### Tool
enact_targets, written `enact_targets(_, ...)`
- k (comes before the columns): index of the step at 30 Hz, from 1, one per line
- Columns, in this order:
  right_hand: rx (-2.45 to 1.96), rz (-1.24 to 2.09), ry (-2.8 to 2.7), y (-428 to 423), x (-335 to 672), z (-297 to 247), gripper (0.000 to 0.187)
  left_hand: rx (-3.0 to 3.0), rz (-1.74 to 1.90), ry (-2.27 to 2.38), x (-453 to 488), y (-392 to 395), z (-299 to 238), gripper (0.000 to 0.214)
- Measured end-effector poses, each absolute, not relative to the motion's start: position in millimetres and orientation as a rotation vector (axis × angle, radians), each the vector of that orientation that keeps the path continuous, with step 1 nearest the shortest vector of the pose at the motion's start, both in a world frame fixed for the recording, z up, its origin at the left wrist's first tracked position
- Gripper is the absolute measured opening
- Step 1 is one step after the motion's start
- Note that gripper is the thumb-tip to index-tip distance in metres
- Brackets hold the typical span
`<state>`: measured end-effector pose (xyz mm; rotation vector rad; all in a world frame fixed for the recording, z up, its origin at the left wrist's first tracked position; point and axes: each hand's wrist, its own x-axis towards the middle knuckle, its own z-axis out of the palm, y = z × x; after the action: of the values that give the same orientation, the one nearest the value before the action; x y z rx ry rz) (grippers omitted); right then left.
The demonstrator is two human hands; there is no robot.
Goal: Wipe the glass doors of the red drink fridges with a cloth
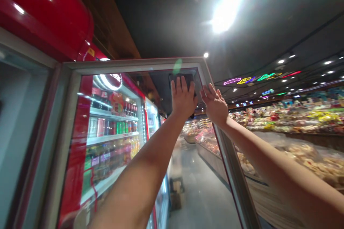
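Observation:
A glass door [139, 63] with a grey frame stands swung out from a red upright cooler [45, 14]. My left hand [184, 98] lies with its fingers stretched out over a dark rectangular piece [189, 77], near the door's upper right corner. Whether that piece is a cloth or a pad I cannot tell; the hand covers most of it. My right hand [217, 106] is at the right side of the door frame, with fingers spread and the thumb side towards the glass. Its exact contact with the frame is hard to make out.
Through the glass show cooler shelves [113, 114] with bottles and cans, and boxes [176, 193] on the grey floor [201, 193]. Blurred food displays [303, 150] fill the right side. Bright lamps [228, 6] and neon lettering [247, 79] hang overhead.

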<state>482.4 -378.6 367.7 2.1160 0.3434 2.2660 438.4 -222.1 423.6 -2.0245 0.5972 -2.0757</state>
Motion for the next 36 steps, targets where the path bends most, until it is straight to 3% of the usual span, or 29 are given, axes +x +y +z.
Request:
enact_targets(6, 2.225, 2.293, 0.141, -376.7, 494.4, 359.3, 0.068, -2.117, -2.135, 0.422, 436.4, -186.6, 398.3, 0.061)
enact_targets(10, 2.263, 2.325, 0.128, -369.9, 505.1, 358.2, 0.066, -2.024, -2.043, 0.682, 450.1, -194.4, 367.8, 0.059)
enact_targets(13, 2.236, 2.326, 0.132, -366.2, 512.2, 358.3, 0.065, -1.975, -2.006, 0.791, 460.2, -200.8, 383.1, 0.053)
enact_targets(17, 2.213, 2.309, 0.107, -362.9, 520.4, 358.3, 0.066, -2.050, -2.188, 0.594, 460.6, -187.9, 414.7, 0.050)
enact_targets(20, 2.219, 2.256, 0.099, -361.6, 522.4, 357.5, 0.067, -2.070, -2.235, 0.552, 462.2, -180.8, 401.4, 0.052)
enact_targets(25, 2.260, 2.134, 0.138, -363.8, 520.9, 355.2, 0.069, -1.924, -1.929, 0.839, 471.3, -185.2, 379.2, 0.049)
enact_targets(32, 2.273, 2.168, 0.141, -366.3, 520.6, 353.3, 0.063, -2.061, -2.266, 0.347, 453.6, -141.6, 400.0, 0.053)
enact_targets(36, 2.323, 2.180, 0.166, -367.5, 517.8, 351.5, 0.066, -2.047, -2.096, 0.503, 453.6, -149.2, 364.9, 0.052)
